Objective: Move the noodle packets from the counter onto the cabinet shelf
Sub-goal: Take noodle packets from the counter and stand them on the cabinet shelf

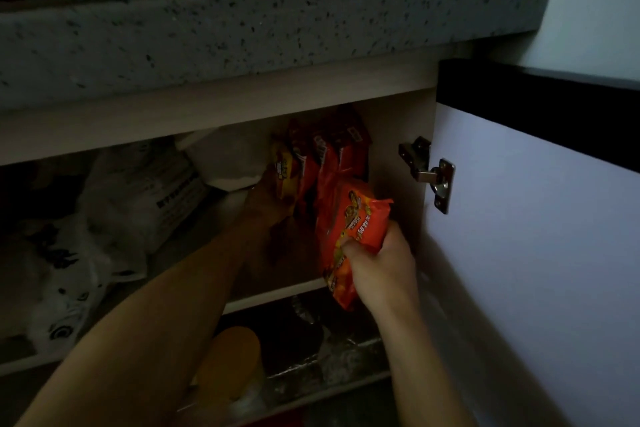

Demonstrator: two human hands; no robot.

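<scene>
I note the speckled grey counter (242, 31) overhanging the top of the view, with pale dishes on it that I cannot identify further; no noodle packets are visible up there from this angle. Below it the cabinet stands open, its white door (540, 236) swung out to the right on a metal hinge (437, 177), which gives both arms free access. The cabinet shelf (277, 293) carries printed plastic bags (104, 236) crowding the left and a white bag (225, 163) behind, so the only usable space appears to be the right-hand corner. There a row of noodle packets (325, 156) stands upright on edge against the side wall, a packing I judge is chosen to save room. My left hand (266, 198) reaches deep and rests against the left end of that row, apparently steadying it against tipping; in the gloom I cannot tell whether its fingers curl round a packet or merely press. My right hand (377, 260) clenches the lower half of an orange packet (349, 236), thumb dug into the wrapper, holding it on edge at the shelf front, in line with the row. I judge the insertion step is in hand. A yellow container (232, 357) sits on the lower level.
</scene>
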